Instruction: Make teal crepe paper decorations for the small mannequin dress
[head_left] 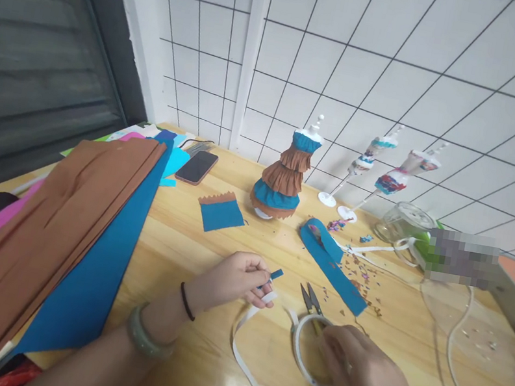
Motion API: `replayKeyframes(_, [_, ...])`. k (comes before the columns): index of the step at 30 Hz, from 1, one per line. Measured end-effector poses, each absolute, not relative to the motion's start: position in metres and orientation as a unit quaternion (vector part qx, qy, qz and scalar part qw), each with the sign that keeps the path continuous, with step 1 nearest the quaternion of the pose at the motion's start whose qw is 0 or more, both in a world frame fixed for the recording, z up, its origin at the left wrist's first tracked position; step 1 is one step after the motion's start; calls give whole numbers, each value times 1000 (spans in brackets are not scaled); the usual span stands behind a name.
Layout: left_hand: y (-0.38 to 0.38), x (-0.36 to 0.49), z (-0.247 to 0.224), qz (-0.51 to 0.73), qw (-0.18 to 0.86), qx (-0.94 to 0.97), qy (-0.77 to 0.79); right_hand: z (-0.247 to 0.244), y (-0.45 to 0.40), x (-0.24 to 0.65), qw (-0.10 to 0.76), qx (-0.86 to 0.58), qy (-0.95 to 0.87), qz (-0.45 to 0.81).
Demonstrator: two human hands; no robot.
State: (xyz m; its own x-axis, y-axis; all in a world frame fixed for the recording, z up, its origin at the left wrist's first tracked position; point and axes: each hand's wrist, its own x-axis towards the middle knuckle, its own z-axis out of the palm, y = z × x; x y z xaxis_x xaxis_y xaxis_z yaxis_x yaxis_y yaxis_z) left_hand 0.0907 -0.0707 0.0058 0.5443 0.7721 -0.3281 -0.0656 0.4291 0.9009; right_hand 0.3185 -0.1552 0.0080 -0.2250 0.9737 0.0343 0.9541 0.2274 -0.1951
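Mannequin (314,131) upright on counter (165,270), tiered dress (283,177) seemingly well along — left hand (244,278) pinching small blue strip (276,274), not yet on it, white tape (238,353) trailing — right hand (358,361) over scissors (315,303) and tape roll (297,348), grip unclear.

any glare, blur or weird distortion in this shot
Head view: pale glare low on the table; head view: right hand looks slightly soft; head view: tile lines on the wall slant, and a pixelated patch hides detail at the right.
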Motion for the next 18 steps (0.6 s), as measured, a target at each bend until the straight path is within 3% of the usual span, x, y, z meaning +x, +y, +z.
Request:
replayKeyframes(7, [-70,90,4,280,749,453,396,-12,-160,312,45,-615,-786,27])
replayKeyframes(13, [-71,90,4,273,750,456,393,-4,-147,325,96,-663,-741,46])
replayKeyframes(18, [-71,89,8,269,756,457,383,0,-145,331,82,-690,-704,147])
